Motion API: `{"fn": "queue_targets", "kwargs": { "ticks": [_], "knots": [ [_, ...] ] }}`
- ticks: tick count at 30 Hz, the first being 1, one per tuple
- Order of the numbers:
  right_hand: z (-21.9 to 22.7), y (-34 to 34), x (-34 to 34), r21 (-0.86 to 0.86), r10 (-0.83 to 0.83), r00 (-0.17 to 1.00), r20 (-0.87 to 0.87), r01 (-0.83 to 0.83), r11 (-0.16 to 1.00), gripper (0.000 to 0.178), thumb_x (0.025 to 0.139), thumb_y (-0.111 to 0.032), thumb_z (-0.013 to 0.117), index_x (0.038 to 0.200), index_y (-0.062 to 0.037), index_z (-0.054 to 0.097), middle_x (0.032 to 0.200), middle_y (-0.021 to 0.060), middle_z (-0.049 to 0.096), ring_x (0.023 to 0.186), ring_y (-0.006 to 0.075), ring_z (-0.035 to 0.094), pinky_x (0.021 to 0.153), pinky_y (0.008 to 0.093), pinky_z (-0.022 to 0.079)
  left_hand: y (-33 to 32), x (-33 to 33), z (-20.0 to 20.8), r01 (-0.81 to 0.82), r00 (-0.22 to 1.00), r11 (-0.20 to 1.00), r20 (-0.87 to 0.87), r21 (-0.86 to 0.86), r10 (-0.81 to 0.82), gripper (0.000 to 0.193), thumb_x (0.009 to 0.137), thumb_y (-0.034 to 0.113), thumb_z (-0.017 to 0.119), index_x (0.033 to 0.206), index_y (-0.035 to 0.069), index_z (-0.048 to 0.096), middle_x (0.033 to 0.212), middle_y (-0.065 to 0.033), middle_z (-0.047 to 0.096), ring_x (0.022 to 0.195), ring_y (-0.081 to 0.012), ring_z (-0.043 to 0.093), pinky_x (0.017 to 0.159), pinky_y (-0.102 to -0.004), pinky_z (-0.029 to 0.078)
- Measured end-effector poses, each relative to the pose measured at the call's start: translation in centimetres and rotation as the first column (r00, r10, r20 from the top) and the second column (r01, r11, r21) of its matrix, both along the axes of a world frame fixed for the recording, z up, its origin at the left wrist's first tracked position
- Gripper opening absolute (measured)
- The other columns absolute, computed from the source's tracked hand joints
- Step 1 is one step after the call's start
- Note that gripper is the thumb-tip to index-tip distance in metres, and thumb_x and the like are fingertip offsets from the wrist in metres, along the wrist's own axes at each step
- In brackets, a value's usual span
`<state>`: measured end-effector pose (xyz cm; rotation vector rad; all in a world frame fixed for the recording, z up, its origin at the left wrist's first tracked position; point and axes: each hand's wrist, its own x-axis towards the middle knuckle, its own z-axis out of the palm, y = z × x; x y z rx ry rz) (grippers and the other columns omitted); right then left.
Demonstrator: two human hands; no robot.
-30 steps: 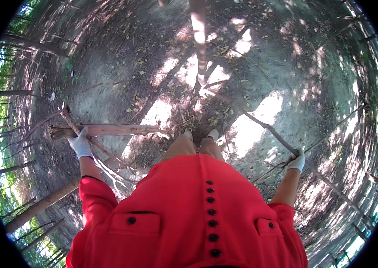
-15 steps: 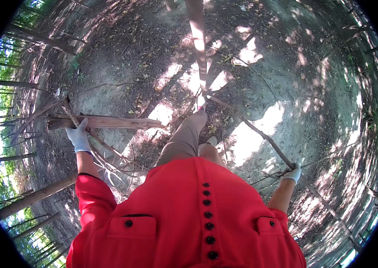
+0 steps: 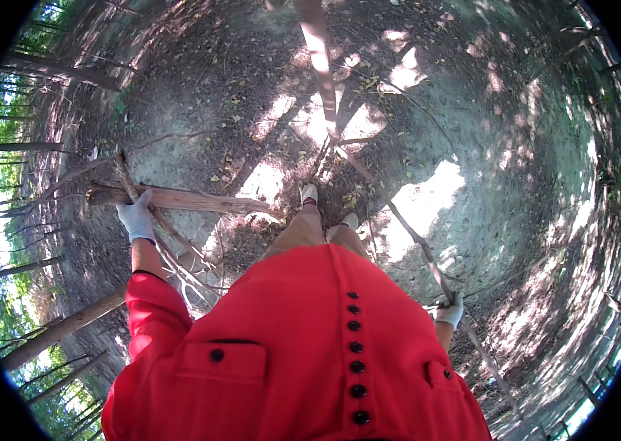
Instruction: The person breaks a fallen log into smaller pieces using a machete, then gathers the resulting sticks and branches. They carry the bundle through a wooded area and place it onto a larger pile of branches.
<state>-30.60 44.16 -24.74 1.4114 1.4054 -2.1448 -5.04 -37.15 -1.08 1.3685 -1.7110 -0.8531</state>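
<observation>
My left hand (image 3: 136, 217), in a pale work glove, is closed around a bundle of wood out to my left. The bundle includes a thick, split piece of wood (image 3: 207, 202) with a jagged end and a crooked thinner branch (image 3: 124, 173) crossing it. Several fine twigs (image 3: 185, 275) trail back toward my jacket. On the other side, my right hand (image 3: 450, 310), gloved as well, grips a long bent branch (image 3: 412, 231). That branch slants from the ground ahead of my feet, past the hand, to the lower right. Its fingers are partly hidden behind the branch.
A tall, slim trunk (image 3: 318, 55) stands ahead of my shoes (image 3: 309, 193). Dry leaves and sunlit patches cover the dirt ground (image 3: 251, 95). More trunks (image 3: 68, 323) stand at the left, and a thin stick (image 3: 428, 114) lies ahead on the right.
My raised leg has come down and its shoe now shows ahead of me. My right hand has moved inward and nearer my body with the long branch. The left bundle has shifted slightly rightward.
</observation>
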Motion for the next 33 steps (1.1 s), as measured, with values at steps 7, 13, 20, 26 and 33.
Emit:
{"fn": "queue_targets", "kwargs": {
  "ticks": [7,13,20,26,33],
  "knots": [
    [-4.4,1.2,3.3,0.108,-0.184,0.968,0.17,0.168,0.98,0.031,0.092,-0.04,0.057,0.07,-0.0184,0.052,0.048,-0.0041,0.039,0.039,0.0097,0.032,0.038,0.0253,0.027,1.3,-4.1,3.8,-0.046,0.998,0.999,-0.042,0.018,0.047,0.05,0.065,-0.003,0.079,0.107,-0.001,0.052,0.089,-0.0071,0.061,0.066,-0.0151,0.058,0.051,-0.0298,0.048],
    [-1.5,-0.3,-3.1,0.108,-0.207,0.97,0.13,0.193,0.975,0.027,0.092,-0.035,0.055,0.07,-0.0189,0.05,0.053,-0.004,0.043,0.038,0.0089,0.031,0.036,0.0236,0.023,-1.2,-3.7,3.8,0.044,0.998,0.998,-0.043,-0.045,-0.046,0.053,0.065,-0.002,0.079,0.11,-0.002,0.051,0.096,-0.0077,0.062,0.076,-0.0166,0.06,0.066,-0.03,0.05],
    [-0.2,-0.3,-12.2,0.209,-0.145,0.987,0.07,0.128,0.969,0.03,0.092,-0.033,0.056,0.071,-0.0142,0.049,0.053,-0.0018,0.039,0.037,0.01,0.031,0.033,0.0258,0.026,0.2,-4.7,3.5,0.107,0.991,0.994,-0.076,-0.036,-0.109,0.052,0.066,-0.002,0.078,0.11,-0.001,0.052,0.098,-0.0069,0.061,0.084,-0.0167,0.06,0.075,-0.0306,0.05],
    [5.6,-4.7,-15.4,0.254,-0.03,0.999,0.018,0.024,0.967,0.03,0.092,-0.035,0.058,0.072,-0.0142,0.049,0.053,-0.0031,0.037,0.037,0.0098,0.031,0.033,0.0233,0.027,-0.5,-1.7,1.3,0.051,0.993,0.997,-0.108,0.066,-0.044,0.049,0.066,-0.004,0.077,0.107,0.002,0.051,0.091,-0.0044,0.06,0.073,-0.014,0.059,0.063,-0.0286,0.05],
    [4.0,-3.5,-13.1,0.199,-0.096,0.991,0.088,0.077,0.977,0.028,0.093,-0.032,0.056,0.074,-0.0137,0.048,0.053,-0.0027,0.036,0.037,0.0092,0.031,0.032,0.023,0.025,-0.1,-1.8,0.0,-0.042,0.998,0.999,-0.043,-0.012,0.041,0.049,0.066,-0.003,0.077,0.107,0.003,0.051,0.091,-0.0038,0.06,0.075,-0.0143,0.058,0.065,-0.0288,0.049]
  ]
}}
